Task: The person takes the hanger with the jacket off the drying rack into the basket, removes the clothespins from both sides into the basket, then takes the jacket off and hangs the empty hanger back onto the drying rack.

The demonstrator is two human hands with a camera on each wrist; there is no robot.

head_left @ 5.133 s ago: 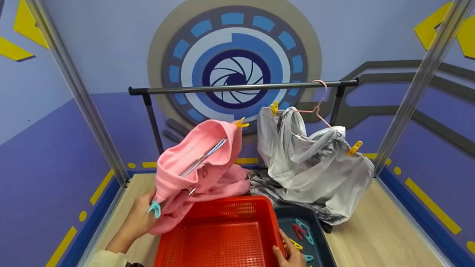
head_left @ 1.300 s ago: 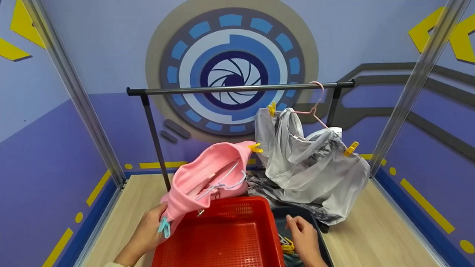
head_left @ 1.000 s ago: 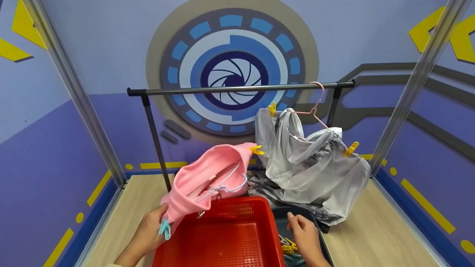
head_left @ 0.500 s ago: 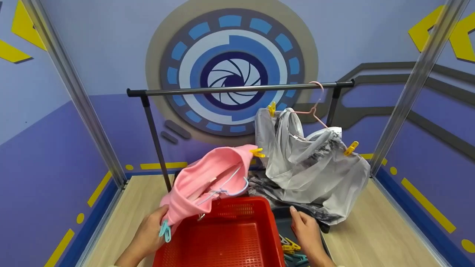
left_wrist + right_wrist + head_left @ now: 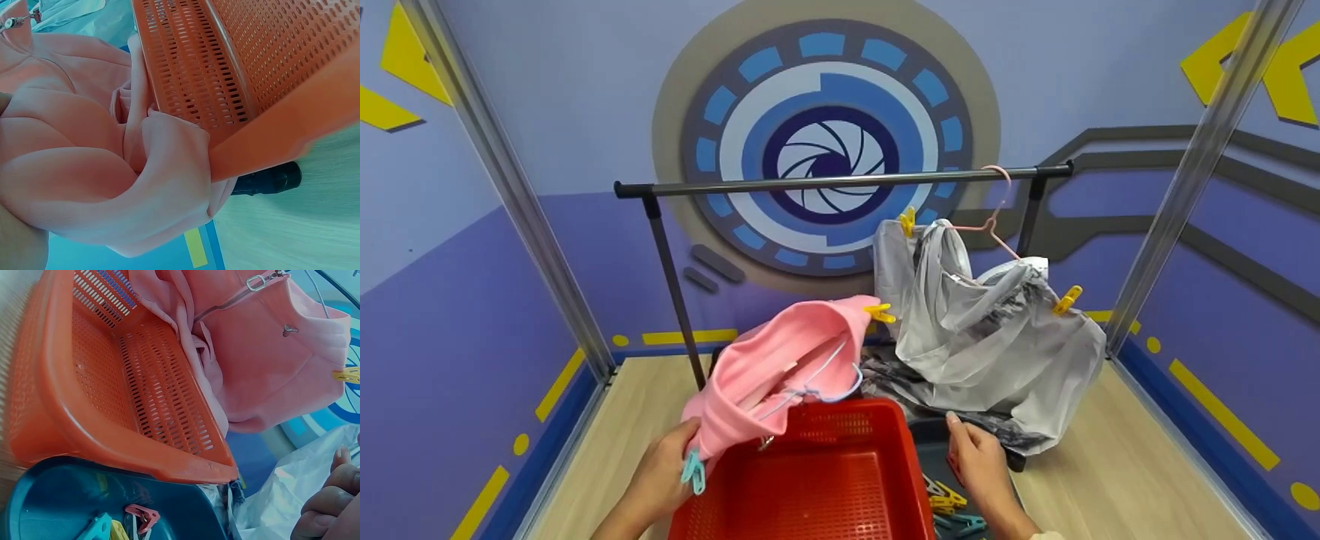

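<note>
My left hand (image 5: 656, 472) grips the lower left corner of a pink garment (image 5: 765, 352), beside a light blue clothespin (image 5: 694, 471) clipped there. A yellow clothespin (image 5: 880, 313) is clipped on its far upper corner. Inside its opening a light blue hanger (image 5: 851, 386) shows its hook. In the right wrist view the garment has a zipper (image 5: 256, 284), and its lower folds hang against the red basket (image 5: 180, 475). My right hand (image 5: 981, 457), fingers loosely curled, hovers over the dark tray (image 5: 931, 431) with nothing seen in it.
Several clothespins (image 5: 946, 499) lie in the dark tray, including a red clothespin (image 5: 145, 517). Behind stands a rack with a metal bar (image 5: 825, 181). A pink hanger (image 5: 994, 217) on it carries a grey garment (image 5: 997, 352), which droops near the tray.
The pink garment has come down and slightly right, and its hanger's hook has come into sight. My right hand has left the red basket's rim and moved up over the dark tray.
</note>
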